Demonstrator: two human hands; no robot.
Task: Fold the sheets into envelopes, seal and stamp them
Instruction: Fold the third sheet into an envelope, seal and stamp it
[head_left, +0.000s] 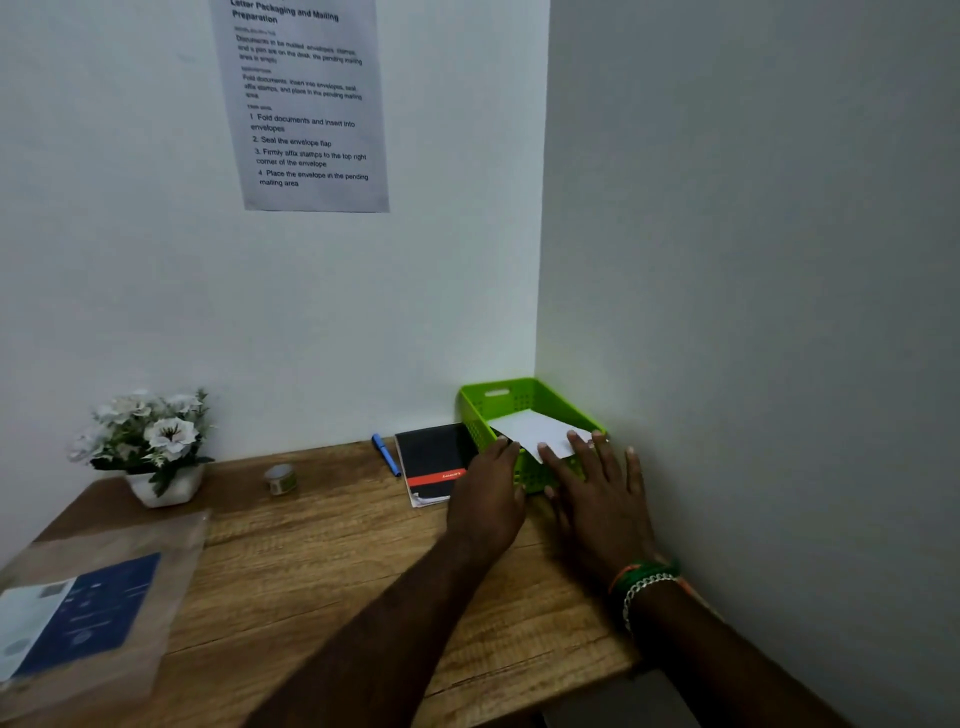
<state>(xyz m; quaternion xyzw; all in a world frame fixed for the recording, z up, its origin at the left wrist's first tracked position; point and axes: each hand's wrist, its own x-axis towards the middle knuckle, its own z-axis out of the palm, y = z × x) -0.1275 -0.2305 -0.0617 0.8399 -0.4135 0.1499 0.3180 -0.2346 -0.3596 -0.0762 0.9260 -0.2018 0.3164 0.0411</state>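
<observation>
A white envelope (535, 428) lies tilted across the top of the green plastic basket (511, 397) in the desk's back right corner, its near edge sticking out over the rim. My right hand (597, 504) is spread flat, its fingertips resting on the envelope's near right edge. My left hand (488, 499) reaches forward with fingers together, and its tips touch the envelope's near left edge at the basket's rim. Whatever lies in the basket under the envelope is hidden.
A black and red notebook (431, 462) lies left of the basket, with a blue pen (385, 454) beside it. Farther left are a tape roll (280, 478) and a potted white flower (156, 452). A clear packet with blue printed sheets (78, 613) lies near left. Walls close in behind and at right.
</observation>
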